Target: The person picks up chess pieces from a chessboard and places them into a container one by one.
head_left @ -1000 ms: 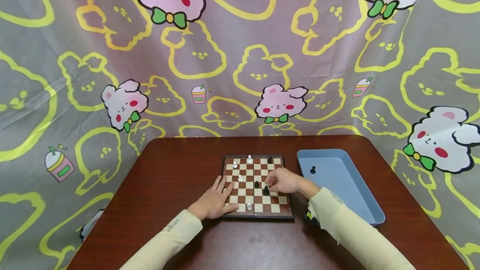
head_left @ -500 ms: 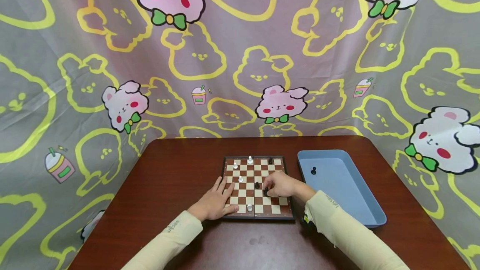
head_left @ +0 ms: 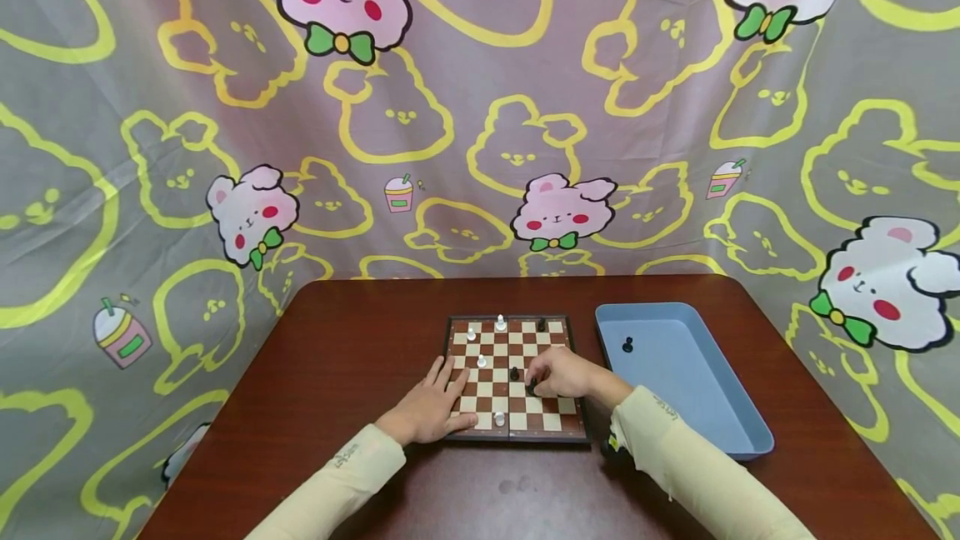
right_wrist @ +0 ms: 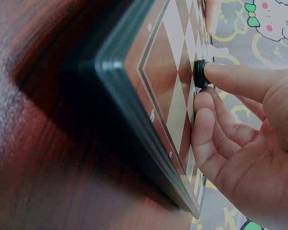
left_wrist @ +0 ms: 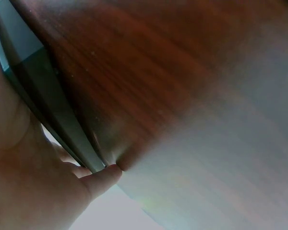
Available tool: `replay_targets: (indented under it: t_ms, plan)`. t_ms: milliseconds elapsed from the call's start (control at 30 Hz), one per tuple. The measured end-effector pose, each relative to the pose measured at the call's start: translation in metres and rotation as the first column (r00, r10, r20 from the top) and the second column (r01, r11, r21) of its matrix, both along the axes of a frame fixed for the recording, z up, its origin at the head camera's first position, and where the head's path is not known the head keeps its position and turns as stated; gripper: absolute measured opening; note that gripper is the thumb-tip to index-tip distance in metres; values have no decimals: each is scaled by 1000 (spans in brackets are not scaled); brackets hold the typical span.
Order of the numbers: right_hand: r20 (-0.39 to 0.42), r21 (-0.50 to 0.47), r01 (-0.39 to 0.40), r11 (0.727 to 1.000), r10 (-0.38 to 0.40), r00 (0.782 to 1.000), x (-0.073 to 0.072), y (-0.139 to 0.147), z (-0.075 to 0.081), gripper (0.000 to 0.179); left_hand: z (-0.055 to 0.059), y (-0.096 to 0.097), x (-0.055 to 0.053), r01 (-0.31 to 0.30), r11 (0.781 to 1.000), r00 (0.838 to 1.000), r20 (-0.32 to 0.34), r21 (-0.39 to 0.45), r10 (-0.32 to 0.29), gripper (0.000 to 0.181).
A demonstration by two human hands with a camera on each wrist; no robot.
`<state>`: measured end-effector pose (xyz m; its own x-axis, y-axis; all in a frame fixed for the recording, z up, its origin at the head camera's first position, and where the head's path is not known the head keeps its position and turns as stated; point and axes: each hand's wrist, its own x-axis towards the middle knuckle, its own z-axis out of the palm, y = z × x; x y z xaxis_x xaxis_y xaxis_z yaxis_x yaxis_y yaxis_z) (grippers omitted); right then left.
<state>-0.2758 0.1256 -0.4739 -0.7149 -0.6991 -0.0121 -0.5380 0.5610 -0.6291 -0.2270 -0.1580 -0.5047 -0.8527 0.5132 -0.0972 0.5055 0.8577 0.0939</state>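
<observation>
An open checkered chessboard (head_left: 517, 421) lies on the table. My left hand (head_left: 426, 408) rests on its left edge with fingers spread; in the left wrist view the thumb (left_wrist: 103, 181) lies along the board's dark side. Over the right half, my right hand (head_left: 564, 372) pinches a black chess piece (right_wrist: 200, 74) between thumb and fingers, its base close over the squares. Most of that piece is hidden by the fingers in the head view. Just left of it stands a black pawn (head_left: 513, 374). White pieces stand on the left half, among them a white pawn (head_left: 481, 362).
To the right of the board sits a blue tray (head_left: 686, 382) with a black chess piece (head_left: 627, 344) inside. Another black piece (head_left: 542, 324) and a taller white piece (head_left: 500, 322) stand along the board's far edge. A patterned curtain (head_left: 450, 148) hangs behind the table.
My right hand has come slightly down and closed its fingers around the black chess piece, which earlier stood in plain sight by the fingertips. My left hand has stayed in place.
</observation>
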Motion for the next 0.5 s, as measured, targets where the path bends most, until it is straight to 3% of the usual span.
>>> replay_targets:
  t_ms: [500]
  plan:
    - [77,-45,30,999,-26,997,-2,3,7,13,4,1,1,1,1000,1000,7,3,-1,84]
